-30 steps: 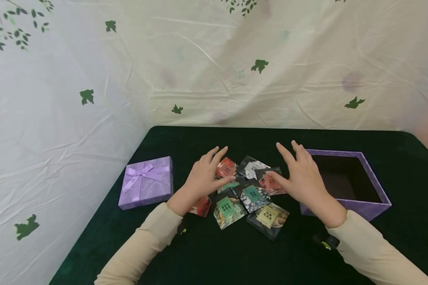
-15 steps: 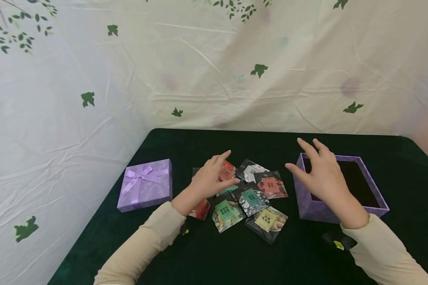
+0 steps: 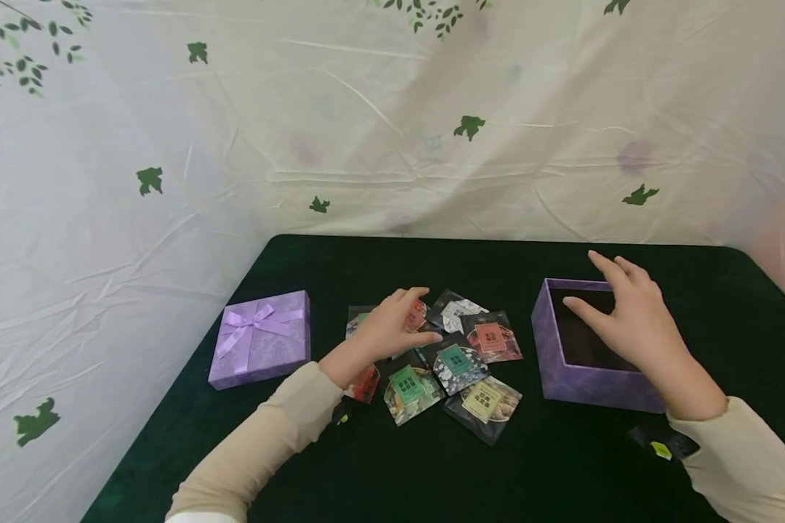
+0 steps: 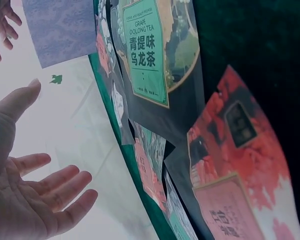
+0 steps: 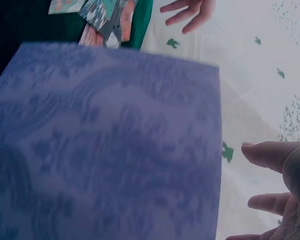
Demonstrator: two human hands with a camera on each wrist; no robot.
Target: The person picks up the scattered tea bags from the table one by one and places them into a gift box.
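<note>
Over several flat tea sachets hovers my left hand (image 3: 387,330), its fingers loosely spread and holding nothing. In the left wrist view, one sachet (image 4: 146,50) reads "Grape Oolong Tea" on a green label, and a red-and-white sachet (image 4: 230,170) lies beside it. A sachet with a yellow label (image 3: 485,405) sits at the front of the pile. My right hand (image 3: 637,319), thumb and fingers apart, is above the lidless purple box (image 3: 595,386). The right wrist view shows this hand (image 5: 285,190) apart from the box's patterned side (image 5: 115,145).
A purple lid (image 3: 262,340) with a ribbon bow lies at the left of the dark green tablecloth (image 3: 392,479). Behind the table hangs a pale cloth (image 3: 379,131) with green leaf and bird prints.
My right hand has moved right, from the sachets to above the box. The left hand has shifted slightly right and stays over the sachets. The sachets and lid stay in place.
</note>
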